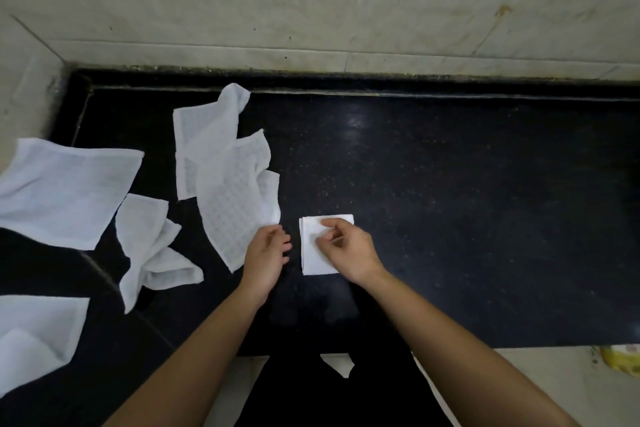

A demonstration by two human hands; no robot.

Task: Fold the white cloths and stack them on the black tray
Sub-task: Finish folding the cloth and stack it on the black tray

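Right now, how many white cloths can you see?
6: folded cloth under the right hand; waffle cloth by the left hand, overlapping a rear cloth; crumpled cloth; flat cloth far left; corner cloth bottom left. Overlaps may hide more.

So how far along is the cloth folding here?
Early. Done: one folded cloth lies square on the black counter. In hand: the right hand pinches it; the left hand is open beside a waffle-weave cloth. Left: that and at least four more loose cloths to fold, nothing is stacked, and I cannot make out a tray.
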